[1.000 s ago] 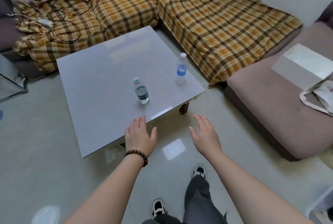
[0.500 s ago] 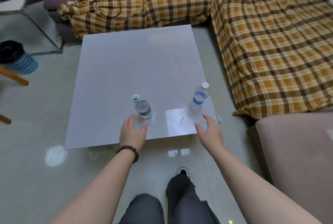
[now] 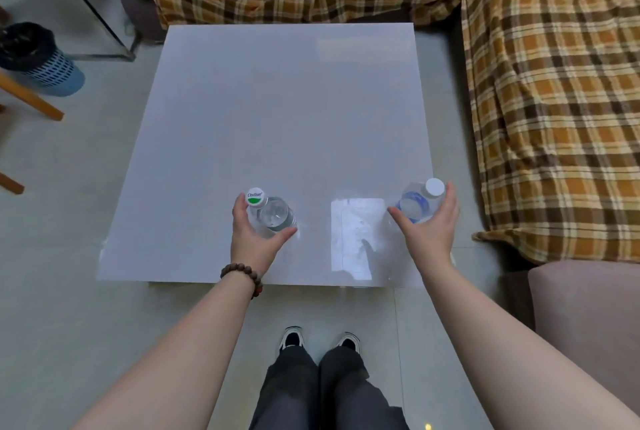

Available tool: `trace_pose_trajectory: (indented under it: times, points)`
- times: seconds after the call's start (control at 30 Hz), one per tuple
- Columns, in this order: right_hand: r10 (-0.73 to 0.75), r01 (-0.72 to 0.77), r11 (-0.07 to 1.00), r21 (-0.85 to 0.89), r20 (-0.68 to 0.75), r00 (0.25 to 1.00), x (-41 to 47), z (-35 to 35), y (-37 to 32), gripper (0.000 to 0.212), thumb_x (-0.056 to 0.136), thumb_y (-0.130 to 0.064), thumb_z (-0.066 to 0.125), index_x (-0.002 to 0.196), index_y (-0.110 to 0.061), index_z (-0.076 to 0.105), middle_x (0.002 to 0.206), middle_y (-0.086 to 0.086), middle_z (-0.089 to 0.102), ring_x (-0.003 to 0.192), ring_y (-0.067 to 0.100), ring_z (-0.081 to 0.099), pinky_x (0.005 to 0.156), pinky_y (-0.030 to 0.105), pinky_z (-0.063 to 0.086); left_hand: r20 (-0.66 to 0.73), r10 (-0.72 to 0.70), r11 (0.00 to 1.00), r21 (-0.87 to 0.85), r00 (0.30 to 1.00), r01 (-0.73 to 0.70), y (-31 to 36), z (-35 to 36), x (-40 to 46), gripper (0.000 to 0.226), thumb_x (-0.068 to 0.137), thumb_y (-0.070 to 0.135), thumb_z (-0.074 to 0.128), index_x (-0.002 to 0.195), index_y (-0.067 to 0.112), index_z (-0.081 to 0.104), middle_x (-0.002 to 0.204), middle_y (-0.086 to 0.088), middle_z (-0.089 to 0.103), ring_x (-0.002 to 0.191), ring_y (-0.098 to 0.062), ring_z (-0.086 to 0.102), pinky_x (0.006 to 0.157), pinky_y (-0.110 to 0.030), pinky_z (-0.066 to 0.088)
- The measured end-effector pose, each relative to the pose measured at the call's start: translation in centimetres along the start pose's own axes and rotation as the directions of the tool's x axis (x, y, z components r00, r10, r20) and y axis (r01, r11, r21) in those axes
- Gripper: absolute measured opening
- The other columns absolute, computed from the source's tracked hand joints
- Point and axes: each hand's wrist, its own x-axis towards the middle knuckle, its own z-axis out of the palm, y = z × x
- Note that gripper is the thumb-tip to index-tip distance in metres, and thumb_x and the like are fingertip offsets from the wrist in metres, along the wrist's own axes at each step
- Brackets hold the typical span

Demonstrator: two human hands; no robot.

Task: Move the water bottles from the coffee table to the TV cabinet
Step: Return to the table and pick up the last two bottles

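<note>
Two clear water bottles stand near the front edge of the pale grey coffee table (image 3: pixel 277 118). The green-capped bottle (image 3: pixel 273 213) is at the left, and my left hand (image 3: pixel 254 239) wraps it, fingers on its left side and thumb under its right. At the right stands the blue-labelled bottle with a white cap (image 3: pixel 417 202). My right hand (image 3: pixel 431 232) curls round it, thumb on the left and fingers on the right. Both bottles rest on the tabletop. The TV cabinet is not in view.
A plaid-covered sofa (image 3: pixel 554 118) runs along the back and right of the table. A brownish pouffe (image 3: pixel 588 325) sits at the right front. At the left are a blue bin (image 3: pixel 41 62), a wooden leg (image 3: pixel 31 100) and a glass side table (image 3: pixel 93 7).
I have stepped up to the table's front edge. Both hands moved forward from the edge and closed round the two bottles.
</note>
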Motion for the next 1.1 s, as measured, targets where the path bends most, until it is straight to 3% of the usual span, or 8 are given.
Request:
trace_pose_trajectory:
  times: [0.13,0.33,0.77,1.1]
  points:
    - [-0.005,0.006,1.000,0.022,-0.039,0.999,1.3,1.4,1.4,0.090,0.071,-0.034,0.080,0.143,-0.025,0.027,0.145,-0.003,0.038,0.132,0.013,0.039,0.103,0.025,0.033,-0.015,0.002,1.000,-0.026,1.000,-0.003,-0.4,1.4,1.7,0.082,0.068,0.020,0.084,0.134,0.022,0.035,0.122,0.007,0.052,0.108,-0.011,0.050,0.091,-0.023,0.038]
    - [-0.009,0.009,1.000,0.005,-0.052,0.999,1.5,1.7,2.2,0.073,0.073,-0.035,0.077,0.133,-0.027,0.035,0.132,-0.003,0.052,0.118,0.018,0.053,0.101,0.042,0.046,-0.050,0.013,1.000,0.008,0.999,-0.013,-0.9,1.3,3.2,0.054,0.071,0.021,0.081,0.116,0.023,0.050,0.107,0.008,0.062,0.102,-0.017,0.060,0.087,-0.026,0.045]
    - [-0.021,0.026,0.994,0.110,-0.045,0.999,-4.9,-4.5,-2.7,0.068,0.075,-0.029,0.078,0.131,-0.025,0.040,0.123,-0.006,0.056,0.107,0.013,0.056,0.089,0.027,0.043,0.209,0.142,0.977,0.128,0.968,-0.171,5.9,0.4,-2.6,0.053,0.067,0.031,0.084,0.108,0.027,0.051,0.104,0.006,0.062,0.096,-0.011,0.058,0.071,-0.013,0.039]
    - [0.070,-0.037,0.984,0.177,-0.189,0.979,-10.0,-11.4,-2.9,0.069,0.073,-0.029,0.078,0.130,-0.032,0.040,0.125,-0.008,0.057,0.109,0.012,0.055,0.087,0.026,0.042,0.380,0.242,0.946,0.114,0.893,-0.304,12.6,4.1,-8.7,0.055,0.067,0.032,0.084,0.112,0.031,0.051,0.110,0.006,0.060,0.100,-0.012,0.058,0.084,-0.026,0.046]
